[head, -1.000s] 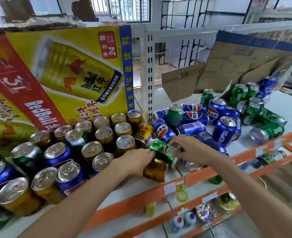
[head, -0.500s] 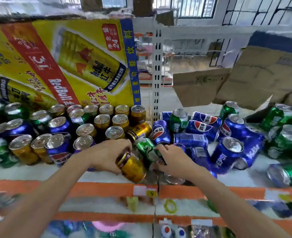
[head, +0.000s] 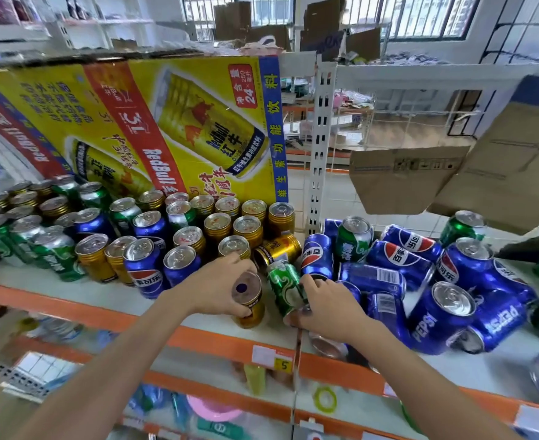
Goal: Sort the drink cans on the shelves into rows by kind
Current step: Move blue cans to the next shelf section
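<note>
Gold can (head: 249,304) gripped by left hand (head: 217,287), green can (head: 285,289) by right hand (head: 328,304).

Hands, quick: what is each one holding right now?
Left hand: grips a gold can.
Right hand: grips a lying green can.
</note>
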`<action>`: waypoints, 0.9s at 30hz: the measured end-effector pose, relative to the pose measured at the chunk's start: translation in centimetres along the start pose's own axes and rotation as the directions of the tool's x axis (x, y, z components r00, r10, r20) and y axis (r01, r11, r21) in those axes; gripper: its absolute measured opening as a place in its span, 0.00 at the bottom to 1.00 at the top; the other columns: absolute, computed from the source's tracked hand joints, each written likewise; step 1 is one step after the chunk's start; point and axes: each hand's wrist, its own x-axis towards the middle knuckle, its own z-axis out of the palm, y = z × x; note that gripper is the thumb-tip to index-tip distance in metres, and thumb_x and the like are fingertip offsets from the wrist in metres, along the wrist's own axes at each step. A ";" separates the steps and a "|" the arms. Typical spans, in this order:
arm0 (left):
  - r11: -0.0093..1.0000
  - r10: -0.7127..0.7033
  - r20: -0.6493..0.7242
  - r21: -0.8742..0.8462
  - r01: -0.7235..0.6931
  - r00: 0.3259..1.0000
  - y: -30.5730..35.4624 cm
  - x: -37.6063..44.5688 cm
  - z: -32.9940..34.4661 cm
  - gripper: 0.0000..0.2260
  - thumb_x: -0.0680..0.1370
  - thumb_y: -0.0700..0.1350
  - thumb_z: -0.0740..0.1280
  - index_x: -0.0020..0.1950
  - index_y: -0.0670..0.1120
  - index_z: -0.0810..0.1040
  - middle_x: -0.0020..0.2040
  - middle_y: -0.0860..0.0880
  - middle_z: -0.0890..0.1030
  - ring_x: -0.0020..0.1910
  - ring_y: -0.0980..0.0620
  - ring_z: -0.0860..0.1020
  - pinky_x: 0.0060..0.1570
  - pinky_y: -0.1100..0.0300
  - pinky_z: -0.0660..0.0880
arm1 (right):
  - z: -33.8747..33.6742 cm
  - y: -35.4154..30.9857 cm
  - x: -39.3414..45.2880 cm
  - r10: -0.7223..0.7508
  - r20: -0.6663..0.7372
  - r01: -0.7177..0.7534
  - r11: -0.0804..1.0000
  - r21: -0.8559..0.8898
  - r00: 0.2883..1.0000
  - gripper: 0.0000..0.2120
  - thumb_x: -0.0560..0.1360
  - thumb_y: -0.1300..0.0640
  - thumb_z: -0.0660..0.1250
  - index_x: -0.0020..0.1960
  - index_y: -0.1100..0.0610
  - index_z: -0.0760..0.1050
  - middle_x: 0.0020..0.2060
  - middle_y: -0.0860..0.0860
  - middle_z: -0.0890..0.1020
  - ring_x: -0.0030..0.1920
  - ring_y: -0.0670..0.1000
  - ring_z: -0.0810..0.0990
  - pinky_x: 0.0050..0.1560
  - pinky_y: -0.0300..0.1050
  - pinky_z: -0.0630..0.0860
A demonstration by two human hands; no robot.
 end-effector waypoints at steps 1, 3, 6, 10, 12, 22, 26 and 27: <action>1.000 0.002 -0.035 -0.026 -0.003 0.999 0.0 -0.2 0.0 0.27 0.65 0.57 0.74 0.59 0.55 0.67 0.53 0.55 0.68 0.51 0.55 0.71 0.50 0.57 0.72 | -0.1 -0.1 -0.1 -0.001 -0.004 0.001 1.000 0.015 1.000 0.31 0.73 0.36 0.61 0.65 0.57 0.62 0.58 0.54 0.73 0.58 0.55 0.72 0.52 0.47 0.68; 0.987 -0.019 -0.127 -0.160 -0.002 0.992 -0.1 -0.8 -0.2 0.26 0.64 0.57 0.75 0.55 0.55 0.68 0.53 0.57 0.69 0.51 0.55 0.72 0.49 0.57 0.73 | -0.2 -0.3 -0.1 -0.039 -0.036 0.042 0.995 0.088 0.999 0.33 0.73 0.38 0.63 0.69 0.56 0.60 0.62 0.53 0.67 0.62 0.54 0.68 0.58 0.45 0.67; 0.881 -0.117 -0.211 -0.474 0.003 0.971 0.0 -2.3 -0.5 0.27 0.60 0.60 0.74 0.53 0.53 0.67 0.51 0.54 0.73 0.47 0.56 0.76 0.43 0.62 0.75 | -1.0 -0.4 0.4 -0.102 -0.034 0.108 0.940 0.323 0.994 0.34 0.72 0.43 0.67 0.73 0.52 0.58 0.66 0.49 0.66 0.65 0.50 0.67 0.62 0.42 0.66; 0.637 -0.218 -0.218 -0.770 -0.031 0.951 0.3 -3.2 0.6 0.31 0.58 0.59 0.74 0.54 0.50 0.66 0.54 0.49 0.74 0.47 0.59 0.78 0.40 0.61 0.78 | -2.3 -1.0 1.1 -0.125 0.112 -0.005 0.646 0.764 0.986 0.23 0.72 0.50 0.70 0.63 0.47 0.64 0.55 0.44 0.76 0.56 0.44 0.77 0.58 0.39 0.74; 0.679 -0.220 -0.204 -0.734 -0.001 0.954 0.2 -3.0 1.0 0.30 0.59 0.59 0.74 0.54 0.52 0.65 0.53 0.49 0.75 0.47 0.57 0.78 0.41 0.59 0.78 | -2.5 -0.9 1.7 -0.098 0.172 -0.104 0.483 0.869 0.980 0.24 0.71 0.51 0.71 0.63 0.48 0.63 0.56 0.46 0.76 0.55 0.44 0.77 0.55 0.40 0.76; 0.935 -0.149 -0.162 -0.344 0.086 0.975 -0.1 -1.4 3.2 0.38 0.64 0.54 0.77 0.68 0.50 0.62 0.62 0.51 0.68 0.60 0.52 0.71 0.58 0.58 0.71 | -0.3 -5.0 4.6 -0.110 -0.003 0.106 0.947 0.303 0.994 0.31 0.67 0.45 0.72 0.64 0.50 0.62 0.59 0.51 0.67 0.56 0.54 0.73 0.57 0.51 0.74; 0.966 -0.060 -0.167 -0.257 0.016 0.984 0.0 -1.3 1.1 0.28 0.68 0.53 0.73 0.65 0.52 0.67 0.61 0.52 0.69 0.59 0.52 0.71 0.57 0.56 0.71 | -1.7 -3.7 4.7 -0.167 0.121 0.121 0.939 0.321 0.978 0.31 0.73 0.47 0.67 0.72 0.51 0.58 0.65 0.51 0.66 0.62 0.53 0.71 0.61 0.45 0.71; 0.970 -0.039 -0.171 -0.244 -0.004 0.984 0.2 -1.0 0.4 0.26 0.70 0.53 0.72 0.65 0.52 0.68 0.61 0.53 0.69 0.59 0.53 0.71 0.58 0.57 0.71 | -2.3 -3.0 4.3 -0.170 0.127 0.121 0.938 0.324 0.977 0.31 0.74 0.46 0.66 0.72 0.51 0.59 0.66 0.50 0.67 0.63 0.52 0.71 0.61 0.44 0.70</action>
